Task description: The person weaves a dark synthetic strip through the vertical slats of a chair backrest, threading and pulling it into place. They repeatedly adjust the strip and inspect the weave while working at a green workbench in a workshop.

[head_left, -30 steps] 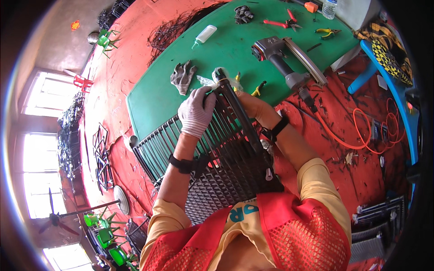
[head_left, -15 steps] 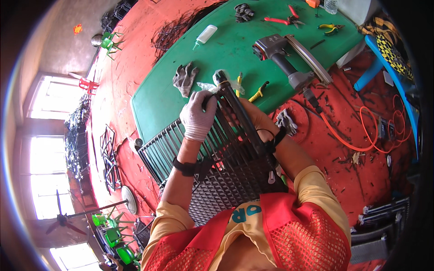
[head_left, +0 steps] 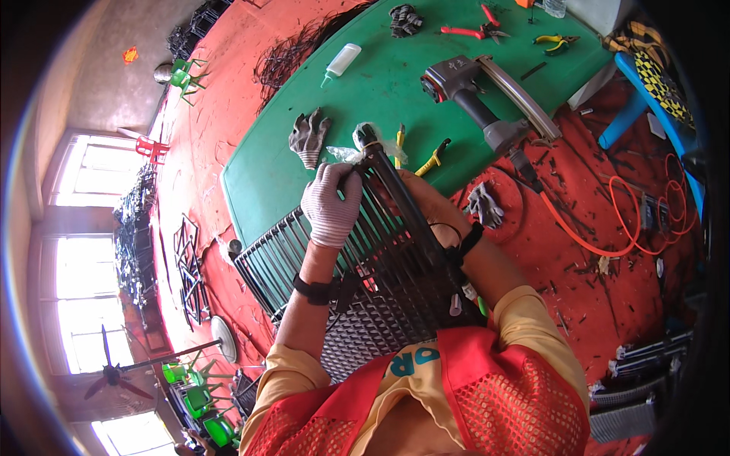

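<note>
A dark frame with woven strips (head_left: 372, 327) and a row of open parallel strips (head_left: 285, 242) leans against the green table's edge, close to my chest. My left hand (head_left: 332, 204), in a striped whitish glove, is closed at the strips beside the frame's thick side bar (head_left: 411, 205). Its fingertips pinch there, but what is between them is hidden. My bare right hand (head_left: 420, 196) is on the other side of that bar, which covers most of its fingers. Clear plastic wrap (head_left: 365, 135) clings around the bar's far end.
On the green table (head_left: 258, 171) lie a grey glove (head_left: 308, 138), a white squeeze bottle (head_left: 341, 64), a pneumatic nailer (head_left: 479, 102), yellow-handled cutters (head_left: 434, 157), yellow pliers (head_left: 556, 43) and red pruners (head_left: 479, 32). An orange air hose (head_left: 582, 234) trails over the scrap-strewn red floor. Another glove (head_left: 484, 207) lies right.
Both hands stay at nearly the same place on the frame, with the left fingers shifted slightly. The whole view has tilted a little.
</note>
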`<state>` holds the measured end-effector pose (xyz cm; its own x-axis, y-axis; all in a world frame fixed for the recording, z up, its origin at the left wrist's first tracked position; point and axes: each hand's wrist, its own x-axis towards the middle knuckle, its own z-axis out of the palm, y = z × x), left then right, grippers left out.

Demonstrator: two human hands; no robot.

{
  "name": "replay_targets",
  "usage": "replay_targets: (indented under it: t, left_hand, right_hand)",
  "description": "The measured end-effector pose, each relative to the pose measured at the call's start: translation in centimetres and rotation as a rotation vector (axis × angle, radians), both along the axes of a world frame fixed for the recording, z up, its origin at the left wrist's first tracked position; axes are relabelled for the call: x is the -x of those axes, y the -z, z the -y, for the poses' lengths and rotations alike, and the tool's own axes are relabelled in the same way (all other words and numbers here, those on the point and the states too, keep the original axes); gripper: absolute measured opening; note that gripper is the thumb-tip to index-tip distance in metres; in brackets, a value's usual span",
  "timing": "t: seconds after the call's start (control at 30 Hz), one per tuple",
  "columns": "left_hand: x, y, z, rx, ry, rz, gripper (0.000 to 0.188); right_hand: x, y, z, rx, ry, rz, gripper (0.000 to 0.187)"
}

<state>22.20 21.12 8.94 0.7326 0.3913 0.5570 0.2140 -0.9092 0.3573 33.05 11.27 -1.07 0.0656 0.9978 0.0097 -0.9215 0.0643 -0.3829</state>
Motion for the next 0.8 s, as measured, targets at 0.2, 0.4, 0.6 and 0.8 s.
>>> replay_targets:
  t: [0.2, 0.4, 0.6, 0.8]
  left_hand:
    - [0.2, -0.2, -0.1, 0.018, 0.002, -0.081, 0.012]
    - [0.0, -0.2, 0.1, -0.052, 0.014, -0.013, 0.015]
    - [-0.3, -0.2, 0.3, 0.068, -0.091, -0.025, 0.014]
    - [-0.1, 0.1, 0.0, 0.128, -0.059, 0.002, 0.010]
  right_hand:
    - [1.2, -0.9, -0.3, 0.072, 0.139, 0.000, 0.019]
    - [0.8, -0.8, -1.8, 0.008, 0.128, 0.079, 0.025]
    - [1.1, -1.3, -1.8, 0.140, 0.217, 0.029, 0.024]
    - [0.8, -1.6, -2.1, 0.111, 0.259, 0.172, 0.028]
